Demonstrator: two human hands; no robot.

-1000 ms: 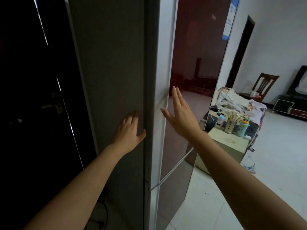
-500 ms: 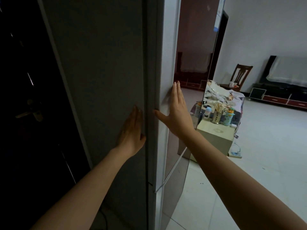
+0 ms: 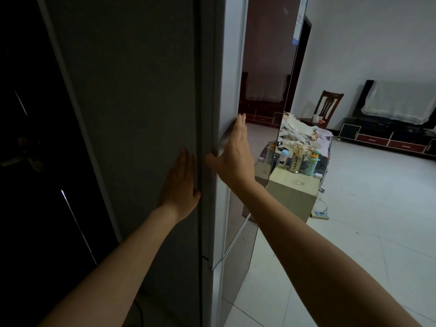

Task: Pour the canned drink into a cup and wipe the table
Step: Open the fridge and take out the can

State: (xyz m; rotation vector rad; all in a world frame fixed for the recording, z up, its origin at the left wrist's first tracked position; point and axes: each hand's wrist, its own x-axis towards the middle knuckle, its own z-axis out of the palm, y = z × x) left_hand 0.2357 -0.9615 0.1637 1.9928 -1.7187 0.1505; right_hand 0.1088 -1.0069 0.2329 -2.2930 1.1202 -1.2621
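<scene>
so the canned drink is nowhere in view; by my guess it sits inside the fridge (image 3: pixel 146 114), whose doors are closed. the left hand (image 3: pixel 180 185) lies flat with straight fingers on the grey side panel, holding nothing. at two o'clock from it, the right hand (image 3: pixel 232 152) has straight fingers laid along the upper door's (image 3: pixel 232 67) edge, thumb at the seam, gripping nothing yet. the door should feel stiff and held by its seal; its glossy front looks slippery, so pull at the edge. at three o'clock, a small table (image 3: pixel 295 185) carries a holder of sticks (image 3: pixel 296 161) between two capped bottles, contents unclear.
</scene>
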